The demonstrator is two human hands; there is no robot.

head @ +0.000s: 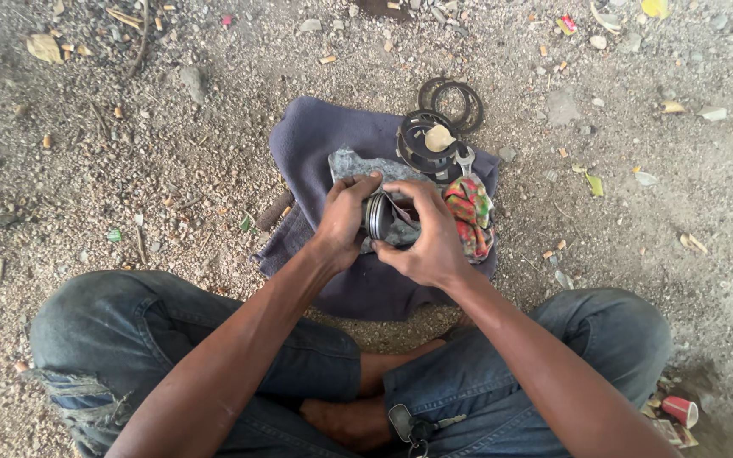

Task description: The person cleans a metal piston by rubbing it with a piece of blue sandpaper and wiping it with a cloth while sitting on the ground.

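Above purple cloth (316, 140) on gravel ground: left hand (343, 219) and right hand (428, 242) both closed around grooved metal piston (377, 216). Clutch rings (434, 140) far, colourful rag (471, 216) right.

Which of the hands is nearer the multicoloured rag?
Right. The right hand lies right beside the multicoloured rag; the left hand is farther off, across the metal cylinder.

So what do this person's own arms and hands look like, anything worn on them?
Both arms are bare from above the elbow down: no sleeves show, no gloves, no watch or bracelet. The left hand and right hand show no rings that I can make out. Below them the person wears faded, torn blue denim jeans.
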